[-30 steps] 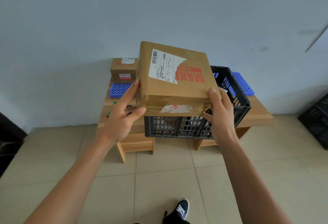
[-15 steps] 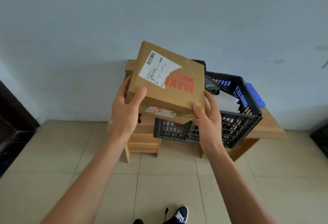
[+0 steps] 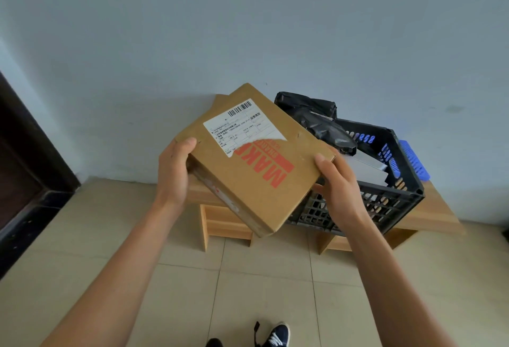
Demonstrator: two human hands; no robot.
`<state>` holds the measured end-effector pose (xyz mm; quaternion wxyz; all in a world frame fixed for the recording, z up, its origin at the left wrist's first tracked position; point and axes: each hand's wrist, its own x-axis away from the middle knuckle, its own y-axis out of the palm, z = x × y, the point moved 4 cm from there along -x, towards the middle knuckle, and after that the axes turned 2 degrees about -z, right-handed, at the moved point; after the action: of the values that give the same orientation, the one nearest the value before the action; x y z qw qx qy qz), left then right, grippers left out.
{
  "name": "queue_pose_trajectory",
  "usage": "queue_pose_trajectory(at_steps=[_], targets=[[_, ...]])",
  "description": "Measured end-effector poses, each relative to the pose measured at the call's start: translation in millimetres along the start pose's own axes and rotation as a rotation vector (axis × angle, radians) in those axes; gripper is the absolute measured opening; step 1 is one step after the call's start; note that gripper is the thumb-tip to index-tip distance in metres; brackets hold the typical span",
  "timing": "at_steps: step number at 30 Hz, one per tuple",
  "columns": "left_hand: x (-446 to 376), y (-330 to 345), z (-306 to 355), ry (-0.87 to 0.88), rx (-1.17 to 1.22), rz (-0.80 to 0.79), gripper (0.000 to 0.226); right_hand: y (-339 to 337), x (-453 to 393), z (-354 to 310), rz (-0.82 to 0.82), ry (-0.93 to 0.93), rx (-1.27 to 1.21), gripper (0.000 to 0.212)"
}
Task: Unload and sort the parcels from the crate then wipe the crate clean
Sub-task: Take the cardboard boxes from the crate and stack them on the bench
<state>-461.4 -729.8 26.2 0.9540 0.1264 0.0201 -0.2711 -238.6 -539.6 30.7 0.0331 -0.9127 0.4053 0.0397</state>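
Two hands clamp one flat brown cardboard parcel with a white label (image 3: 256, 159): left hand (image 3: 173, 176) at nine o'clock, right hand (image 3: 337, 184) at four. It hangs tilted, left of the black slatted plastic crate (image 3: 396, 195) on the low wooden bench (image 3: 429, 217). Best keep both grips firm and level it before setting down. In the crate: one crumpled black plastic bag (image 3: 316, 121), one grey flat packet (image 3: 363, 167).

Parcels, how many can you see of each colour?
Brown: 2, the cardboard box held by the left hand and right hand, and a box peeking out behind it.
Black: 1, the black bag in the crate.
Pale grey: 1, the flat parcel in the crate.
Total: 4 in view; more may be hidden.
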Motion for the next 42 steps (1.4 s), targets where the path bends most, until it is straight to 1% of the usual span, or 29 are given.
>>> queue_pose_trajectory(at_steps=[3,7,8,11,13,17,21,25,28,31,32,33,34,35,36,37,38,40,41,42], targets=[[-1,-8,0,0.005,-0.01,0.026,0.041,8,0,6,-0.012,0.008,0.006,0.025],[0,-9,-4,0.004,0.009,0.047,0.032,13,-6,9,0.032,0.012,-0.002,0.022],[-1,-8,-5,0.004,0.009,0.052,0.033,13,-8,9,0.038,0.007,-0.005,0.021],[-5,-8,-7,-0.002,0.001,0.069,0.05,15,-15,10,0.046,-0.001,-0.018,0.021],[-10,-7,-7,0.015,-0.007,0.064,0.055,15,-20,11,0.063,-0.003,-0.024,0.021],[-20,-3,-8,0.04,-0.033,0.058,0.043,15,-38,17,0.082,-0.018,-0.035,0.019],[-34,1,-7,0.046,-0.043,0.137,0.037,17,-63,19,0.062,-0.016,-0.045,0.021],[-48,2,-7,0.066,-0.087,0.19,0.032,24,-89,21,0.039,-0.02,-0.071,0.019],[-54,-6,-12,0.068,-0.084,0.292,0.025,36,-112,20,0.029,-0.034,-0.091,0.022],[-61,-16,-16,0.028,-0.032,0.398,0.02,63,-139,21,-0.045,-0.039,-0.081,0.019],[-63,-22,-18,0.021,-0.019,0.442,0.02,73,-147,23,-0.07,-0.028,-0.07,0.022],[-64,-28,-19,0.017,-0.008,0.493,0.021,84,-153,25,-0.094,-0.014,-0.051,0.032],[-66,-34,-20,0.017,-0.003,0.545,0.022,95,-159,26,-0.115,-0.008,-0.036,0.049],[-69,-41,-22,0.014,0.002,0.592,0.025,106,-164,29,-0.139,0.005,-0.025,0.062],[-73,-49,-26,0.006,-0.003,0.633,0.029,117,-168,32,-0.169,0.015,-0.024,0.065],[-79,-58,-30,0.002,-0.003,0.672,0.034,129,-171,35,-0.212,0.028,-0.029,0.062],[-85,-66,-35,0.009,-0.001,0.707,0.041,142,-173,39,-0.259,0.049,-0.025,0.06],[-100,-81,-43,0.042,0.008,0.75,0.058,166,-178,50,-0.326,0.091,0.011,0.064],[-109,-88,-47,0.053,0.011,0.76,0.058,177,-181,55,-0.339,0.111,0.02,0.067],[-119,-93,-51,0.049,0.017,0.761,0.053,187,-186,60,-0.338,0.128,0.029,0.069]])
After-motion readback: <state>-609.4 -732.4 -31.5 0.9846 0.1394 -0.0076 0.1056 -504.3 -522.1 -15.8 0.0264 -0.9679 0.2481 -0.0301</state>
